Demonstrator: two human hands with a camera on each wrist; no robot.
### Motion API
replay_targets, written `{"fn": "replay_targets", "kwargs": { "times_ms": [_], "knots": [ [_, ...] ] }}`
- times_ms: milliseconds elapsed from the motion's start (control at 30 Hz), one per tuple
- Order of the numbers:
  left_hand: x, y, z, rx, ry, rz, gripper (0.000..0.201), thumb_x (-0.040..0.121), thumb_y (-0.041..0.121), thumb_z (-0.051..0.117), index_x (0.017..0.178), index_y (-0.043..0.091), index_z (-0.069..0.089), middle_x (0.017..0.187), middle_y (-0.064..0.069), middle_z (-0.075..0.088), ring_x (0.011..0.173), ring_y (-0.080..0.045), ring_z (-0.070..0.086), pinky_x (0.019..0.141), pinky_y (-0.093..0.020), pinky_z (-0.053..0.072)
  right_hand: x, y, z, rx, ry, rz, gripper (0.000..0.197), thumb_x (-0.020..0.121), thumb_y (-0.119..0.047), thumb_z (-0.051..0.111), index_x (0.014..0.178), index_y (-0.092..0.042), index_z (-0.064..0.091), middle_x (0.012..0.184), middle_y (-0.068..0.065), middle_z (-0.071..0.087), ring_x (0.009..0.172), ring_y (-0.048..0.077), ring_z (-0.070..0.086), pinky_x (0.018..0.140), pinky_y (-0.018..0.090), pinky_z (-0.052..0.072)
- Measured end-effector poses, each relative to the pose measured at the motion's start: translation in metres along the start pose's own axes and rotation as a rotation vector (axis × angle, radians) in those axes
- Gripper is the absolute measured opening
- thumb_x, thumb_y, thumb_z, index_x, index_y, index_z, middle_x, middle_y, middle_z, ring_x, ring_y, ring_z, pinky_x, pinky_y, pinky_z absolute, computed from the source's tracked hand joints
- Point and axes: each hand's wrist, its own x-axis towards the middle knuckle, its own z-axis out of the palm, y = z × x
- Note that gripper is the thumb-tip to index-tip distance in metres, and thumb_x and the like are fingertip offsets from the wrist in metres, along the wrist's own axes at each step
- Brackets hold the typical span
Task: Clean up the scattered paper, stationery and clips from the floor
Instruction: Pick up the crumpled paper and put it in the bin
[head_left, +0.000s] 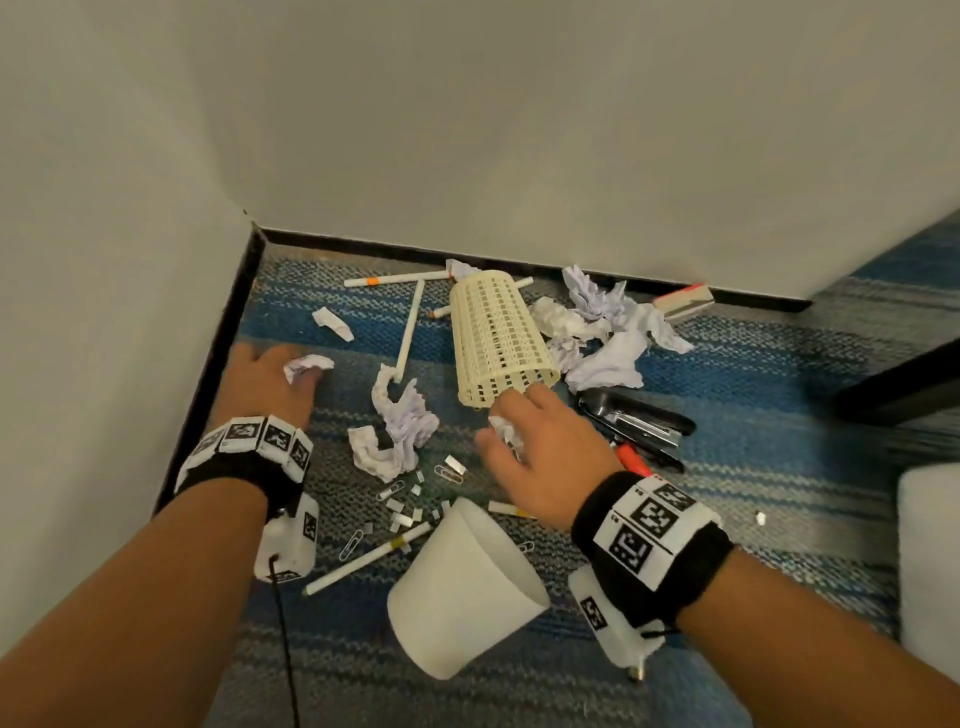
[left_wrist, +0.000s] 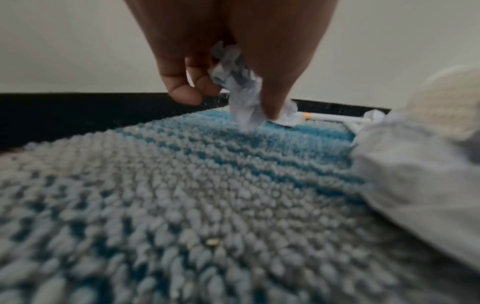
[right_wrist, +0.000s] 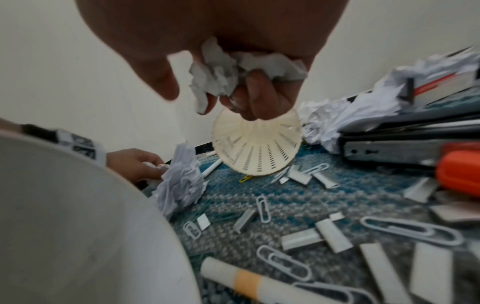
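Note:
My left hand (head_left: 291, 379) is low on the blue carpet near the left wall and pinches a small crumpled paper (head_left: 307, 365), whose lower end touches the carpet (left_wrist: 241, 98). Hovering by the mouth of a cream mesh basket (head_left: 493, 338) that lies on its side, my right hand (head_left: 501, 423) grips another crumpled paper wad (right_wrist: 221, 72). More crumpled sheets lie between the hands (head_left: 400, 431) and right of the basket (head_left: 608, 332). Paper clips (head_left: 447, 473), staple strips (right_wrist: 301, 239) and white pens (head_left: 363, 558) are scattered on the floor.
A white bin (head_left: 467, 582) lies tipped over under my right wrist. A black stapler (head_left: 639, 426) and an orange tool (head_left: 631, 460) lie right of my right hand. Walls with black skirting (head_left: 208, 374) close the left and far sides. A white object (head_left: 930, 545) stands at the right edge.

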Motion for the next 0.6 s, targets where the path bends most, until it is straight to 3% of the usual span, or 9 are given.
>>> {"fn": "replay_targets", "kwargs": {
  "times_ms": [100,200,267,300,367,433,500,600],
  "knots": [
    [-0.011,0.000,-0.014,-0.087,0.105,0.078,0.041,0.078,0.042,0.046,0.095,0.011,0.065,0.107,-0.016,0.057,0.097,-0.028,0.046,0.092,-0.034,0.040,-0.014,0.006,-0.017,0.053,0.086,0.053,0.038,0.081,-0.052,0.018,0.090,-0.023,0.043,0.088,-0.002,0.041,0.075,0.020,0.048,0.067,0.033,0.042],
    [-0.039,0.021,-0.046,-0.240,0.172,0.148,0.018,0.076,0.022,0.063,0.089,0.008,0.063,0.091,-0.010,0.061,0.085,-0.025,0.052,0.079,-0.029,0.039,-0.031,0.012,-0.041,0.070,0.194,0.086,0.019,0.088,-0.038,0.037,0.087,-0.020,0.044,0.086,0.000,0.047,0.075,0.018,0.046,0.064,0.028,0.028],
    [-0.063,0.044,-0.068,-0.306,0.145,0.209,0.017,0.077,0.015,0.066,0.092,0.015,0.059,0.081,-0.004,0.059,0.074,-0.023,0.052,0.070,-0.028,0.038,-0.048,0.015,-0.059,0.128,0.254,0.107,0.003,0.090,-0.021,0.049,0.092,-0.022,0.046,0.088,0.001,0.055,0.073,0.016,0.050,0.062,0.026,0.028],
    [-0.076,0.057,-0.080,-0.321,0.119,0.254,0.018,0.079,0.013,0.064,0.094,0.018,0.057,0.079,-0.003,0.059,0.072,-0.023,0.053,0.069,-0.028,0.038,-0.058,0.016,-0.069,0.142,0.276,0.103,0.011,0.090,-0.017,0.050,0.098,-0.023,0.048,0.091,0.000,0.058,0.073,0.014,0.053,0.063,0.026,0.031],
    [-0.103,0.088,-0.098,-0.390,0.078,0.385,0.025,0.082,0.008,0.057,0.103,0.022,0.057,0.086,0.000,0.060,0.076,-0.023,0.055,0.072,-0.028,0.039,-0.080,0.018,-0.091,0.127,0.343,0.056,0.021,0.091,-0.014,0.050,0.109,-0.024,0.053,0.099,-0.001,0.060,0.083,0.012,0.055,0.070,0.023,0.034],
    [-0.128,0.118,-0.108,-0.455,0.079,0.550,0.031,0.084,0.002,0.052,0.108,0.019,0.060,0.099,0.005,0.057,0.088,-0.010,0.051,0.081,-0.022,0.036,-0.097,0.017,-0.111,0.116,0.441,0.013,0.013,0.092,-0.015,0.051,0.100,-0.022,0.058,0.098,0.002,0.057,0.087,0.012,0.051,0.072,0.017,0.030],
    [-0.158,0.152,-0.113,-0.495,0.093,0.697,0.027,0.086,0.002,0.050,0.105,0.018,0.061,0.104,0.006,0.055,0.093,0.001,0.043,0.082,-0.013,0.029,-0.119,0.017,-0.133,0.106,0.552,-0.009,0.008,0.093,-0.017,0.052,0.090,-0.023,0.056,0.093,0.003,0.051,0.084,0.011,0.046,0.071,0.014,0.029],
    [-0.212,0.205,-0.117,-0.565,0.058,0.816,0.027,0.085,0.010,0.050,0.109,0.021,0.053,0.104,0.006,0.050,0.090,0.001,0.041,0.077,-0.008,0.028,-0.168,0.014,-0.172,0.170,0.724,-0.008,0.009,0.083,-0.018,0.047,0.090,-0.022,0.051,0.096,0.003,0.044,0.080,0.001,0.039,0.076,0.002,0.029]
  ]
}}
